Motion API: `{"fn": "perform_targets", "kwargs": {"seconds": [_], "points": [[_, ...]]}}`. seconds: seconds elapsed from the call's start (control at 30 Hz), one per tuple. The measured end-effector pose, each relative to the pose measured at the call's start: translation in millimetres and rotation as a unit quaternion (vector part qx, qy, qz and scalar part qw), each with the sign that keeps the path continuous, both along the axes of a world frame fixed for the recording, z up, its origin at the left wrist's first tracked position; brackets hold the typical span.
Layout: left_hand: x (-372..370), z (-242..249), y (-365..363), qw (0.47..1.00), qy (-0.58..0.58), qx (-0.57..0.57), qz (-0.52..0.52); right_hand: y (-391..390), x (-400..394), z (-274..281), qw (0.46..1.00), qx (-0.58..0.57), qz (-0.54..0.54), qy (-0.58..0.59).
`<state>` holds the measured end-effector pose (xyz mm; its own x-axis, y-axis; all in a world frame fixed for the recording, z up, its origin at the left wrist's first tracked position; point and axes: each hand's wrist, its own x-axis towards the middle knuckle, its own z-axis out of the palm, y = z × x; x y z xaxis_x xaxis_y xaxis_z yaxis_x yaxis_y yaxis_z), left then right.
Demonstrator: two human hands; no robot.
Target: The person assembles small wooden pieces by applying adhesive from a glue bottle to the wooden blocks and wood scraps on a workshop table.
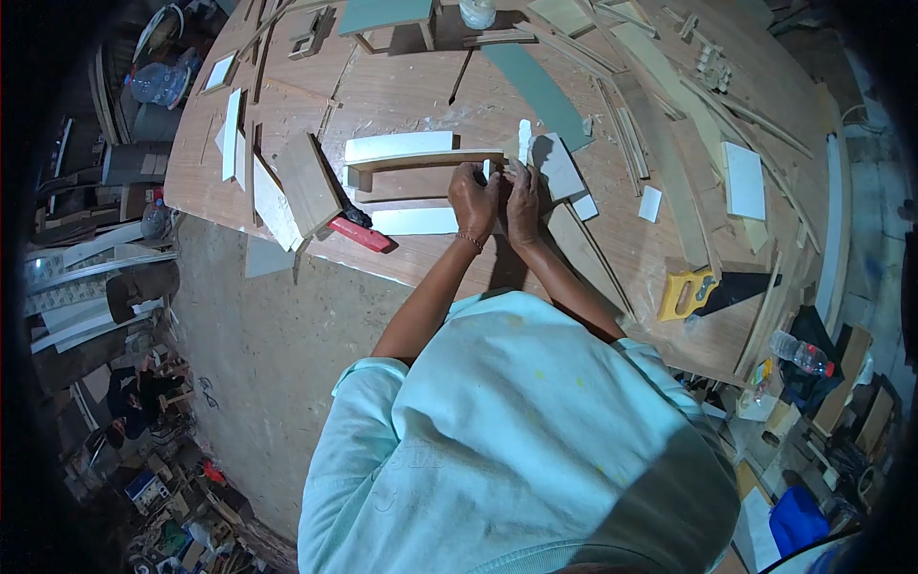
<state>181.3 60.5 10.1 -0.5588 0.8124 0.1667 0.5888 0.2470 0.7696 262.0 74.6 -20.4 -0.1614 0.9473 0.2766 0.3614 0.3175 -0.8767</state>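
In the head view my left hand [475, 203] is closed at the right end of a shallow wooden frame [421, 163], a small white piece [487, 169] showing at its fingertips. My right hand [522, 206] is just beside it, fingers curled inward at the same end; what they grip is hidden. White boards [413, 222] lie along the frame's near and far sides. Left of the frame rests a hammer with a red handle [361, 234], its dark head against a tilted wooden board [308, 184]. A white-faced block [558, 165] is right of my right hand.
A yellow-handled saw [688, 292] lies at the table's right. Long wooden strips [660, 153] and a green panel [540, 91] cover the far right. A small green-topped stand [387, 14] is at the back. Bottles and scrap [801, 354] crowd the floor right of the table [421, 96].
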Motion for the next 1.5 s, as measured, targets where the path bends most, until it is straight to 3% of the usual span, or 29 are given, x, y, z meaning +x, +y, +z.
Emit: {"fn": "perform_targets", "kwargs": {"seconds": [0.17,0.43,0.67,0.77,0.83,0.87,1.07,1.17,1.5], "points": [[0.0,4.5,-0.5,1.0,-0.017,0.013,-0.022,2.1,0.4,-0.3,0.997,0.046,-0.025,-0.053],[-2.8,1.7,-0.9,0.997,-0.07,0.023,-0.037,0.1,-0.3,6.9,0.999,0.01,-0.02,-0.046],[-4.0,6.4,0.2,0.998,-0.038,0.006,-0.049,1.7,-1.1,0.4,0.995,0.029,-0.029,-0.089],[-2.0,19.7,-0.6,0.998,-0.013,-0.028,-0.062,2.9,-1.0,-4.7,0.998,0.014,-0.02,-0.064],[-1.3,24.3,-0.6,0.992,0.094,-0.039,-0.07,3.0,-2.7,-7.3,0.999,-0.01,-0.017,-0.028],[-2.9,24.1,-0.6,0.992,0.094,-0.039,-0.072,2.8,-3.2,-3.4,0.999,-0.033,-0.013,0.009],[-24.9,27.9,8.4,0.962,0.211,-0.037,-0.167,0.3,-1.7,10.4,0.998,0.015,-0.028,-0.06],[-35.3,27.2,15.8,0.959,0.132,-0.079,-0.238,0.4,-1.6,12.4,0.998,0.007,-0.021,-0.061],[-38.8,26.4,21.6,0.946,0.131,-0.127,-0.269,0.5,-2.4,14.7,0.997,-0.003,-0.024,-0.069]]}}
